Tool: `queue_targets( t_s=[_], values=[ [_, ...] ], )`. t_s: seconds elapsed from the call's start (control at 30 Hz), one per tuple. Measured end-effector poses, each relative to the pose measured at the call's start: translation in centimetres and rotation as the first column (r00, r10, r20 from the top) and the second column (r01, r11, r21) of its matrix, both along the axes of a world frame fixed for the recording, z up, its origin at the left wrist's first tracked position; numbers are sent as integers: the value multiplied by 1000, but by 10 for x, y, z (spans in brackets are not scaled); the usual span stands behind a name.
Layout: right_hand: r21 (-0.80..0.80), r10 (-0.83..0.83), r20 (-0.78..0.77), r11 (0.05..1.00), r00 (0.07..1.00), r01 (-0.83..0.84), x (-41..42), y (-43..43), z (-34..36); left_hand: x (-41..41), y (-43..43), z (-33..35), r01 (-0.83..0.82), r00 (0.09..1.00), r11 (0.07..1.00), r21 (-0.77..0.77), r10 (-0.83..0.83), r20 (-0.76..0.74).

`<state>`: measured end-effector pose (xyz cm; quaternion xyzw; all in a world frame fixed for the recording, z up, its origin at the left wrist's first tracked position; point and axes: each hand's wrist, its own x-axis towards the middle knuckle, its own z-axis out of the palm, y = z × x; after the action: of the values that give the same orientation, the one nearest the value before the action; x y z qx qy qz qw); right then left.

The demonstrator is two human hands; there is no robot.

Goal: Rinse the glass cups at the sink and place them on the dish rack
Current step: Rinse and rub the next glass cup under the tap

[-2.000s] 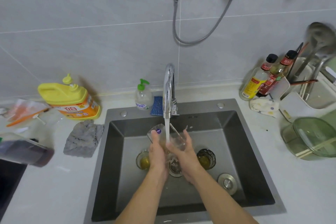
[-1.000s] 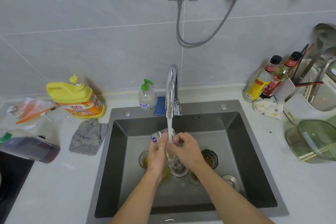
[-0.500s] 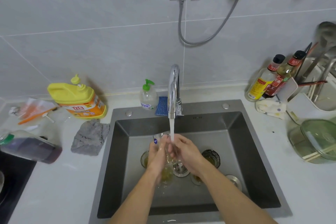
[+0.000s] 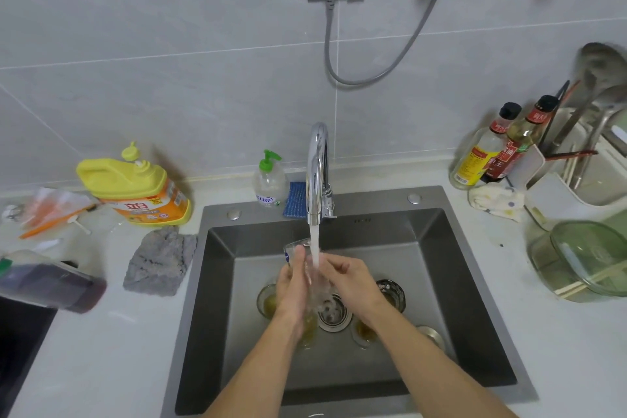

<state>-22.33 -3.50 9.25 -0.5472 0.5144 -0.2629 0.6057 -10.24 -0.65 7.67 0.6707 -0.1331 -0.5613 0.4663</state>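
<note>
Head view, down onto sink (image 4: 451,285)

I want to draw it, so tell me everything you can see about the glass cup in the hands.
The glass cup is clear, with a small blue sticker near its rim. It is tilted over the sink, under water running from the tap. The left hand grips one side; the right hand curls round the other.

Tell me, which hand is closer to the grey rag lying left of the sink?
Left. The left hand holds the glass on the rag's side; the right hand is beyond it, farther right.
</note>
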Motion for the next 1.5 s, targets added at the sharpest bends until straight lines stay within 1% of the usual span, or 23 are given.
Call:
queue_targets(
  t_s=[0.07,0.17,0.23,0.3,0.37,0.43,0.5,0.53,0.6,0.63,0.73,0.8,0.87,0.9,1.0,1.07,1.13,1.17,1.23,1.27,1.3,1.37,1.5],
  values=[
    [1,1,23,1000,1000,-1,-5,4,-6,2,2,1,59,995,998,3,-59,-81],
    [182,-124,101,978,987,105,3,5,-4,1,3,6,199,961,980,-30,-201,-189],
    [216,-168,11,963,986,162,12,0,-3,-3,3,11,246,943,968,-56,-252,-217],
    [181,-186,-114,962,976,204,17,-5,-3,-5,4,12,240,942,968,-80,-252,-223],
    [156,-133,-129,976,983,153,22,-3,0,-3,4,10,191,951,978,-86,-206,-229],
    [164,-74,8,984,997,72,23,0,0,4,5,4,143,957,987,-76,-157,-243],
    [220,-100,179,974,979,59,19,-1,-1,11,7,1,154,951,985,-79,-170,-259],
    [253,-131,187,964,974,81,16,-4,-3,14,8,1,160,944,984,-73,-174,-280],
    [329,-210,125,931,970,159,16,-12,-10,19,12,-1,140,930,989,-38,-144,-339],
    [324,-244,85,924,966,205,18,-16,-13,19,12,-2,119,926,993,-11,-115,-361],
    [222,-334,-4,919,942,327,30,-9,-4,11,10,5,15,937,999,47,2,-349],
    [150,-370,-32,917,929,370,32,-3,-3,4,6,8,-76,913,993,87,105,-395],
    [131,-351,-32,927,936,353,30,-1,-6,3,2,7,-161,874,980,117,197,-444],
    [154,-346,5,927,938,342,27,-2,-8,5,1,5,-173,865,977,123,211,-456],
    [198,-250,49,952,967,236,11,-13,-9,10,2,3,-128,890,979,157,183,-418],
    [180,-150,-34,972,988,154,5,-19,-4,8,3,5,-131,901,977,167,187,-392],
    [103,-118,-194,985,974,140,5,-21,1,3,2,7,-151,916,977,150,195,-350],
    [55,-98,-294,991,951,119,6,-19,3,1,1,7,-142,929,982,126,176,-325],
    [-8,-41,-509,999,860,43,8,-15,5,-2,0,5,-94,954,993,68,109,-280],
    [-17,-25,-571,1000,821,19,8,-12,5,-2,-1,6,-73,966,996,56,84,-244],
    [-17,-27,-578,1000,816,21,6,-10,2,-1,-3,2,-50,979,997,59,61,-195],
    [-12,-32,-496,999,868,30,3,-4,-3,4,-6,-4,-18,989,993,119,35,-142],
    [-10,16,-239,1000,971,-19,1,1,-11,15,-2,-4,6,985,972,235,36,-171]
  ],
)
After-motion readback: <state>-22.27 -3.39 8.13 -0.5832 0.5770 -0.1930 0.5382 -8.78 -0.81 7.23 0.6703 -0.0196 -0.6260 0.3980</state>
